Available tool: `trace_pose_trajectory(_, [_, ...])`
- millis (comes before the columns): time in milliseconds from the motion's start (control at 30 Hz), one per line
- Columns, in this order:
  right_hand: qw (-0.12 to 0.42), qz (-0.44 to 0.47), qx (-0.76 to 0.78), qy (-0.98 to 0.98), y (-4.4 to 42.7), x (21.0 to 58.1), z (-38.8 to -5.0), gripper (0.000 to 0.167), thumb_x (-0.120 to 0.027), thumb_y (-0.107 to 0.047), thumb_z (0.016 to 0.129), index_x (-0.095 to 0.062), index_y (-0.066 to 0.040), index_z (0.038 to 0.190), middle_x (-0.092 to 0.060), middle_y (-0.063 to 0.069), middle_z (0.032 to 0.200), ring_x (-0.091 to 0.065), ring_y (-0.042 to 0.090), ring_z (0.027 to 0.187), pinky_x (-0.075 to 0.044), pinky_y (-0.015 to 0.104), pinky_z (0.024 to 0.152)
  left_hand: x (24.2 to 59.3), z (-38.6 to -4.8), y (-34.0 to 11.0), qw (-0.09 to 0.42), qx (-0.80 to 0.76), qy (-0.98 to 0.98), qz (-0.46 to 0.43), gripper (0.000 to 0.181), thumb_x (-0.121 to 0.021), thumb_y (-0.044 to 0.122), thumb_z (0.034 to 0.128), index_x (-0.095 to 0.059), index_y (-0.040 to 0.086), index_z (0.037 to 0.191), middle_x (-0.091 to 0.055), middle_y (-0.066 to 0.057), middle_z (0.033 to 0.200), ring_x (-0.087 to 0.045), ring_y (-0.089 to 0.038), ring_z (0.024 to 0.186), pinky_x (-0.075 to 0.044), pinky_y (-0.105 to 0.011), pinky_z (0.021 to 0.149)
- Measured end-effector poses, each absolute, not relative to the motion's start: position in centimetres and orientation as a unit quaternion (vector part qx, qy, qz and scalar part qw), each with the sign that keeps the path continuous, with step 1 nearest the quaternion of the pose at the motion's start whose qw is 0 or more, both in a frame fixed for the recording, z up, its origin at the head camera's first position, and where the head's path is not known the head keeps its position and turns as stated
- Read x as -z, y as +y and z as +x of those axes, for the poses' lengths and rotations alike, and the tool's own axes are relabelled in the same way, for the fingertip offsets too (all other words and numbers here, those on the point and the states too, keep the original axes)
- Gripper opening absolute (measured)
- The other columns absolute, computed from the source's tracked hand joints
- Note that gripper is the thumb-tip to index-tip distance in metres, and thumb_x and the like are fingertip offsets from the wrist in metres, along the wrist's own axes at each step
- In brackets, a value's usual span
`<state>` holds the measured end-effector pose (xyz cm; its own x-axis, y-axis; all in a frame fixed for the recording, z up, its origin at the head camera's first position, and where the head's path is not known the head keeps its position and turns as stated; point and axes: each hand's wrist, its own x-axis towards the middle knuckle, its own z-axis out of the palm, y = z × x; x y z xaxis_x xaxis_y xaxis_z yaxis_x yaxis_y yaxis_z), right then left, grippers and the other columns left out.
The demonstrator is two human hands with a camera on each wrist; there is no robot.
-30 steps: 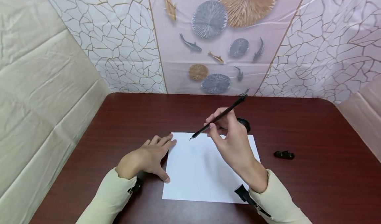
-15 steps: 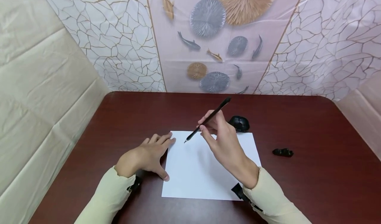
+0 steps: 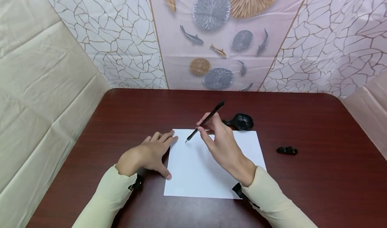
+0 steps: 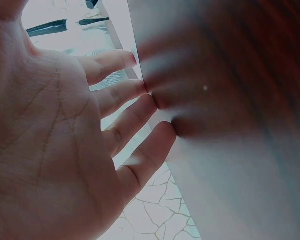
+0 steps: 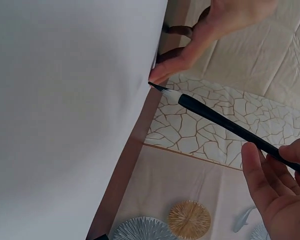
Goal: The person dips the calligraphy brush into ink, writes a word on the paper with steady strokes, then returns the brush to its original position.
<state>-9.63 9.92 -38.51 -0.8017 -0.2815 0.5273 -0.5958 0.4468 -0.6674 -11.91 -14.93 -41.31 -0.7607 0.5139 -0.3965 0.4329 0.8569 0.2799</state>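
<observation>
My right hand (image 3: pixel 225 147) pinches a black-handled calligraphy brush (image 3: pixel 208 118) over the upper left of a white sheet of paper (image 3: pixel 193 174). In the right wrist view the brush (image 5: pixel 225 122) has white bristles with a dark tip, pointing at the paper (image 5: pixel 65 100); whether the tip touches it I cannot tell. My left hand (image 3: pixel 145 155) lies with fingers spread at the sheet's left edge, its fingertips and thumb resting there. The left wrist view has that hand's palm (image 4: pixel 50 130) and straight fingers in front, fingertips down on the surface.
Behind the sheet's top edge stands a small black dish with a handle (image 3: pixel 243 122). A small black bumpy object (image 3: pixel 287 150) lies to the right on the dark red table (image 3: pixel 326 181). A patterned cloth (image 3: pixel 121 46) hangs at the back.
My right hand has moved left and a little nearer with the brush, uncovering the black dish and its handle. The left hand keeps its place on the paper's edge.
</observation>
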Motion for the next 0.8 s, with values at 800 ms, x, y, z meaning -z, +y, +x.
trace_pose_trajectory(800, [0.160,0.283,-0.431,-0.842,9.37,38.38,-9.02,0.031,-0.071,0.005,0.096,-0.053,-0.003,0.121,-0.069,0.005,0.108,-0.076,0.015,0.095,-0.060,0.028,0.083,41.28,-12.02,-14.96,0.238,-0.083,0.934,0.252,0.133,-0.097,0.058,0.0664,-0.024,0.016,0.169,-0.016,-0.007,0.176,-0.027,-0.031,0.152,-0.033,-0.052,0.113])
